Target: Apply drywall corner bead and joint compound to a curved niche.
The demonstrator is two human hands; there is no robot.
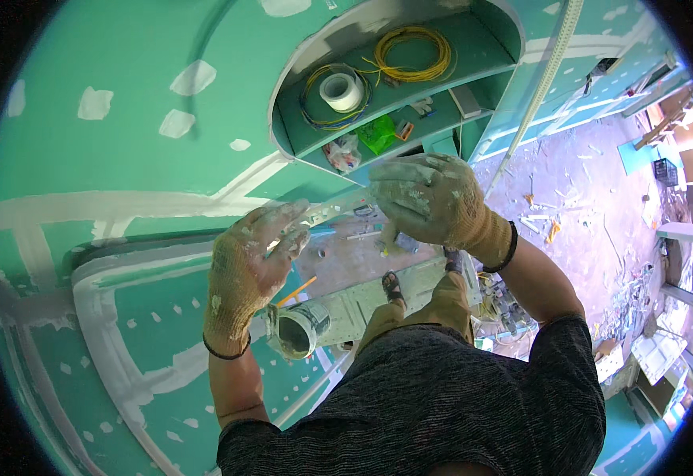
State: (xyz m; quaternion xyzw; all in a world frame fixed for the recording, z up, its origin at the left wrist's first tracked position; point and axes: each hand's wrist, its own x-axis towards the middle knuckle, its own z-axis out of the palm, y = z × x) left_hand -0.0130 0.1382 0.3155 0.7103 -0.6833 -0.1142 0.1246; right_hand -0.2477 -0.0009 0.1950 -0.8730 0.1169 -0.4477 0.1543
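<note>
Both my hands wear tan knit gloves with white-caked fingers, raised below the wall niche. A thin, pale perforated strip [327, 213] spans the gap between them. My left hand [255, 250] pinches its left end between fingers and thumb. Over its right end, the fingers of my right hand [426, 198] are closed together, and they hide that part of the strip. The arched niche [394, 103] in the green wallboard holds a coil of yellow cable [433, 51], a white roll [341, 90] and a green plastic bag [377, 135].
I stand on a narrow platform [362, 292] above a debris-strewn floor [576, 206]. A plaster-smeared bucket [299, 329] rests on the platform left of my feet. A long white perforated strip [549, 67] runs down the wall corner on the right. Patched green wallboard [140, 159] fills the left.
</note>
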